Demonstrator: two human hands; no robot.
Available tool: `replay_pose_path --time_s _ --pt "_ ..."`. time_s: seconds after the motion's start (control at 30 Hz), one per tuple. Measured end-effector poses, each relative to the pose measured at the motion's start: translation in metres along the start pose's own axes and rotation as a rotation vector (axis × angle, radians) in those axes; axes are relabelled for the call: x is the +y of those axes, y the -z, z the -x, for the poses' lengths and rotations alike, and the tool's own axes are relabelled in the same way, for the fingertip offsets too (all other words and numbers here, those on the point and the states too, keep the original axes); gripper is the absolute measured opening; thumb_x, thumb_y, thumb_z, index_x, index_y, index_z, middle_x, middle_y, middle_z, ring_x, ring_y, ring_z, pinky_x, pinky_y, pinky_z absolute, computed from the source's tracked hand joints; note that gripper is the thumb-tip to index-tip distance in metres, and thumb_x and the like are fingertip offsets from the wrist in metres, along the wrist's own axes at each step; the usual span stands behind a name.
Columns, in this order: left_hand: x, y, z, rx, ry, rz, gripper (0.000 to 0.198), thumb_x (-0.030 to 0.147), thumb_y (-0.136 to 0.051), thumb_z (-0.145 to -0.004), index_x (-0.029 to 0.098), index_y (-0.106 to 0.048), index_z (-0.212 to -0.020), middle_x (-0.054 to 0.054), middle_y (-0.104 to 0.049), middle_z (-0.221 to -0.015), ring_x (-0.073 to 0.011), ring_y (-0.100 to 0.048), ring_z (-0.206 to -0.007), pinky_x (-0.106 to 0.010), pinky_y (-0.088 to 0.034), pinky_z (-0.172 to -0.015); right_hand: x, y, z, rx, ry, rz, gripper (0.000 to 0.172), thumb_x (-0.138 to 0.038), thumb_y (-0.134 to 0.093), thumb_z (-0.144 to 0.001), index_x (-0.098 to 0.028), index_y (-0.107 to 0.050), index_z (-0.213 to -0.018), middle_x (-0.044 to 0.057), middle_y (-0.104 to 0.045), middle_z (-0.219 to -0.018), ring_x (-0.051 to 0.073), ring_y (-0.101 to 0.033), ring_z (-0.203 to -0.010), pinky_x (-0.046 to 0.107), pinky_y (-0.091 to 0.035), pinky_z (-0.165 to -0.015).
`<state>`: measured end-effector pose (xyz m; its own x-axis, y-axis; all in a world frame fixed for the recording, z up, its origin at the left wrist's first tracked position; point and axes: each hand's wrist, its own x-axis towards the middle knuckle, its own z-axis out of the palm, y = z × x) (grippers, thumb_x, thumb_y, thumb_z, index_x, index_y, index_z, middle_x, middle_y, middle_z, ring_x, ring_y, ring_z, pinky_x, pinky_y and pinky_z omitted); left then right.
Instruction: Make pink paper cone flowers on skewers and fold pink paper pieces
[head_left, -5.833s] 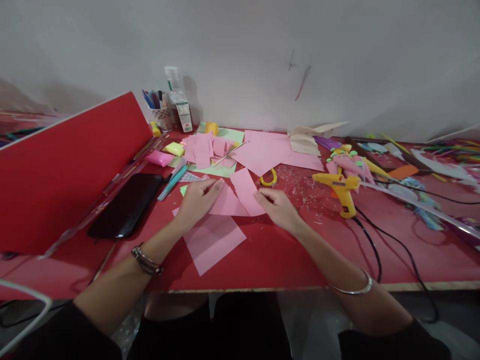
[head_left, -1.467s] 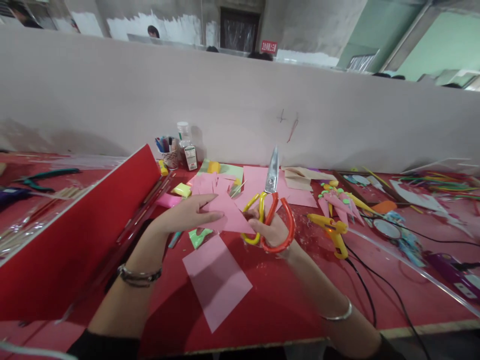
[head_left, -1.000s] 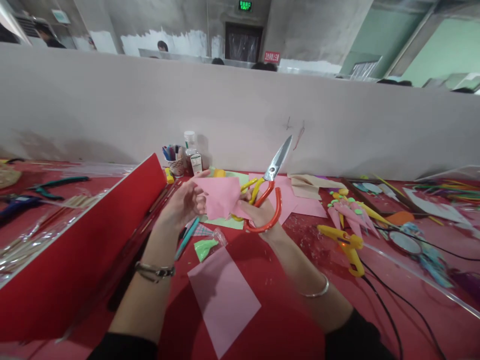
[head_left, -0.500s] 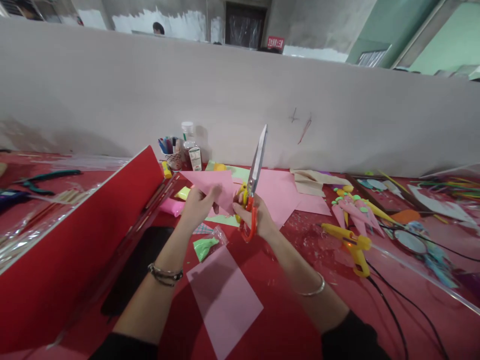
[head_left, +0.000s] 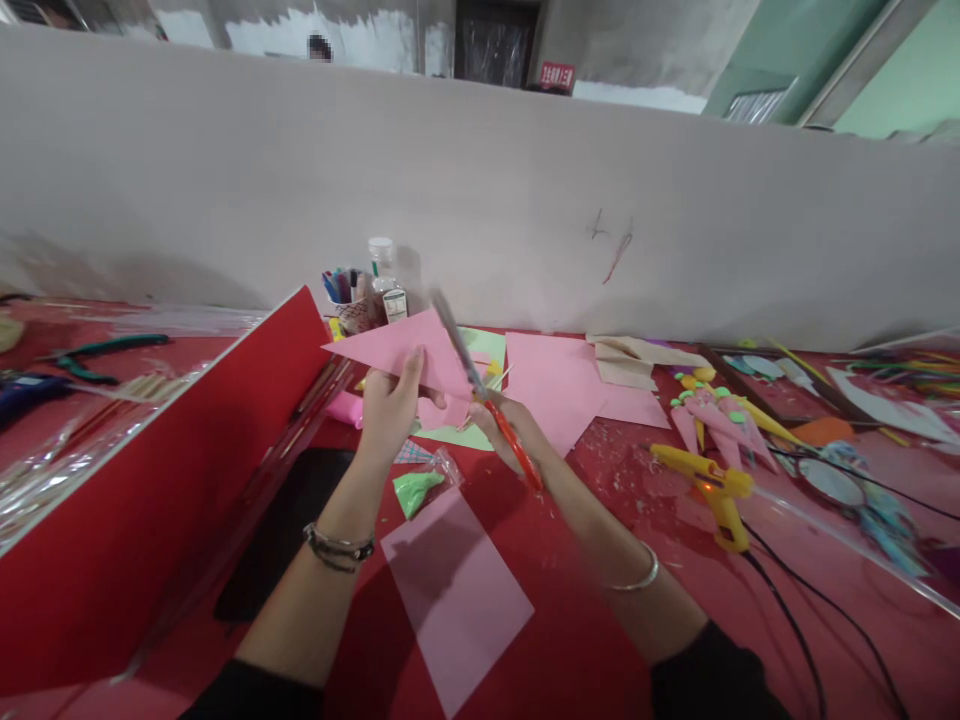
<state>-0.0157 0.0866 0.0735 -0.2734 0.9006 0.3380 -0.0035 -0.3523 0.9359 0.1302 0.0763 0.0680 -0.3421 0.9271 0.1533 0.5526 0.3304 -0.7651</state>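
A person's bare hands work above a red-surfaced bench (head_left: 577,530), holding paper and blades. The left hand (head_left: 391,412) pinches a thin, pointed sheet of pink paper (head_left: 394,350), thumb lying flat across the near face and the other fingers mostly hidden behind it. The right hand (head_left: 511,432) is closed around a pair of large scissors with silver metal blades and a red handle (head_left: 480,385); how the fingers sit in the loops cannot be made out.

The sheet is raised off the bench, in front of and above the left hand, its long tip pointing left and its broad end toward the right hand. The slightly blurred blades slant up across that broad end; whether they touch it is unclear.

The paper looks feather-light and smooth, stiff enough to stay flat but likely to crease or tear under a hard squeeze. A gentle pinch on its broad middle, clear of the blades, would seem the best hold. The scissors, probably much heavier and rigid, look best held by the handle.

Below the hands, a flat square of pink paper (head_left: 457,595) lies on the bench.
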Motion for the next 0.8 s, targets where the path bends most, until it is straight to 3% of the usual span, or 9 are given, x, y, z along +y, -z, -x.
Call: replay_pose_path --time_s 0.1,0.3,0.5,0.8 --pt "0.0009 0.0012 0.0002 0.065 -0.011 -0.105 0.031 0.041 -0.047 -0.077 0.017 -0.051 -0.058 0.005 -0.046 -0.038 -0.0068 -0.039 -0.028 -0.018 -0.032 -0.03 -0.0034 0.0024 0.0001 -0.032 0.001 0.141 0.034 -0.05 -0.034 -0.077 -0.02 -0.03 -0.062 -0.003 -0.037 -0.058 0.01 -0.036 -0.054 0.024 -0.029 -0.053" --pt "0.0038 0.004 -0.0018 0.247 -0.123 -0.251 0.026 0.039 -0.051 -0.074 0.016 -0.056 -0.062 0.001 -0.057 -0.053 -0.0109 -0.053 -0.047 -0.02 -0.044 -0.044 -0.0032 0.0032 0.0002 -0.083 0.002 0.169 0.035 -0.051 -0.029 -0.079 -0.02 -0.031 -0.062 -0.002 -0.039 -0.059 0.011 -0.039 -0.057 0.024 -0.031 -0.056" --pt "-0.0015 0.0042 -0.0029 0.282 -0.153 -0.28 0.028 0.041 -0.048 -0.075 0.015 -0.059 -0.072 -0.001 -0.06 -0.061 -0.0147 -0.058 -0.059 -0.025 -0.049 -0.057 -0.0011 0.0038 -0.0015 -0.106 0.0 0.234 0.035 -0.051 -0.036 -0.078 -0.02 -0.034 -0.062 -0.002 -0.042 -0.059 0.012 -0.043 -0.058 0.023 -0.032 -0.056" --pt "0.0012 0.004 -0.0029 0.28 -0.04 -0.291 0.03 0.044 -0.046 -0.075 0.016 -0.057 -0.071 0.002 -0.055 -0.048 -0.0144 -0.058 -0.049 -0.027 -0.05 -0.06 -0.0002 0.0037 -0.0026 -0.069 -0.04 0.402 0.033 -0.051 -0.043 -0.076 -0.019 -0.04 -0.068 0.001 -0.051 -0.064 0.013 -0.048 -0.059 0.022 -0.032 -0.055"
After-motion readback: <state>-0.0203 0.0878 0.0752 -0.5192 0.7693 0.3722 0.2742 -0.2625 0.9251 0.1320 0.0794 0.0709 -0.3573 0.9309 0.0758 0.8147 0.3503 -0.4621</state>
